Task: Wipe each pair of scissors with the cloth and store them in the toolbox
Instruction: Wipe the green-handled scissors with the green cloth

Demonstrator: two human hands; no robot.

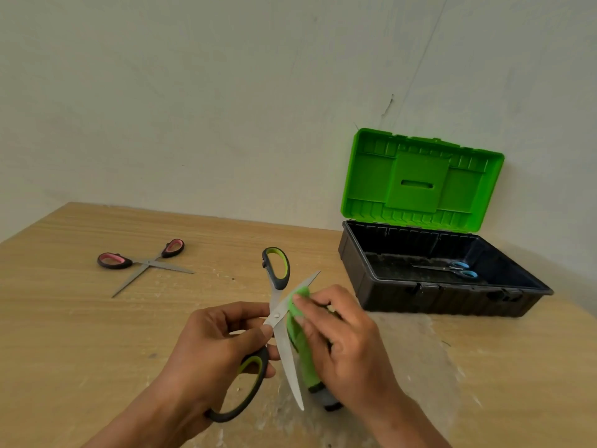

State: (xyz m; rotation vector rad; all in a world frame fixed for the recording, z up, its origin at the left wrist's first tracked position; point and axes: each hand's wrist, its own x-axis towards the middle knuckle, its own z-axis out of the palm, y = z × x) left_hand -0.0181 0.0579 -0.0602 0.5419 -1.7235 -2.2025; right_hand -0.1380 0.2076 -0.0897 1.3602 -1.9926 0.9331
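My left hand [213, 344] grips a pair of green-and-black scissors [286, 354] near the pivot, with the blades spread apart above the table. My right hand [342, 334] holds a green cloth [298, 337] pinched round one blade. A pink-and-black pair of scissors [145, 262] lies with its blades apart on the table at the left. The toolbox [365, 270] stands at the right with its green lid [420, 182] raised, and a blue-handled pair of scissors [452, 270] lies inside.
The wooden table [80, 334] meets a pale wall at the back. The toolbox lid leans close to the wall. A whitish scuffed patch marks the table surface under and to the right of my hands.
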